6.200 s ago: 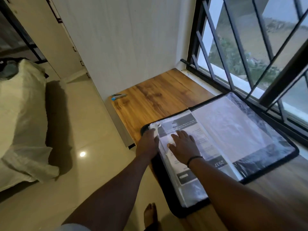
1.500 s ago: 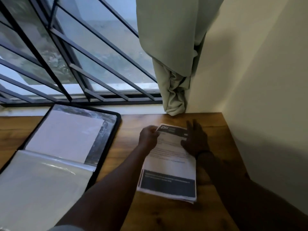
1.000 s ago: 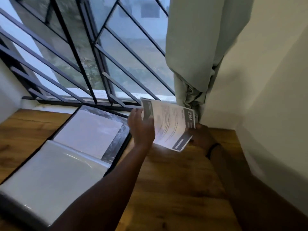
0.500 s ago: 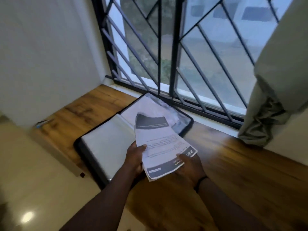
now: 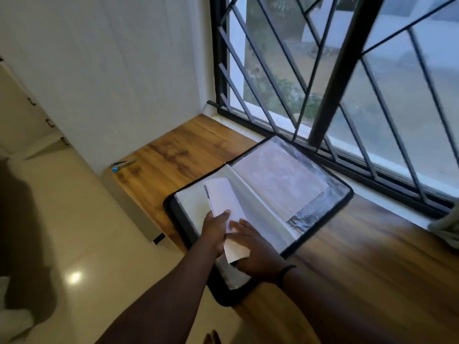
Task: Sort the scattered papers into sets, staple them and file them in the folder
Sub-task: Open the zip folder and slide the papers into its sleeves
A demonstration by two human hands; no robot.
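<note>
Item: set of papers (image 5: 224,202), white, held tilted above the left half of the open folder (image 5: 320,187). Long axis is seen running from the near hands up and away toward the far-left corner of the folder; the far end is raised, the near end is lowest.

Grip: the left hand (image 5: 213,229) is closed on the near left edge of the papers, thumb on top. The right hand (image 5: 255,252) is laid against the near lower corner with fingers fairly straight (whether any finger curls under the sheets cannot be told). Both hands are at the near end; the left is judged the one carrying the sheets.

Relation governing the next move: the clear sleeve pages (image 5: 258,207) lie directly beneath and just beyond the papers, so insertion is judged to call for a forward, downward slide along the papers' own axis.

Support: the folder, black-edged, is lying flat on a wooden counter (image 5: 372,256), its far corner near the window sill.

Surroundings: a barred window (image 5: 323,83) is behind the counter; a small blue-tipped tool (image 5: 123,165) (possibly the stapler, too small to confirm) lies at the counter's far-left corner, well apart from the folder; a pale tiled floor (image 5: 74,232) is at left.
</note>
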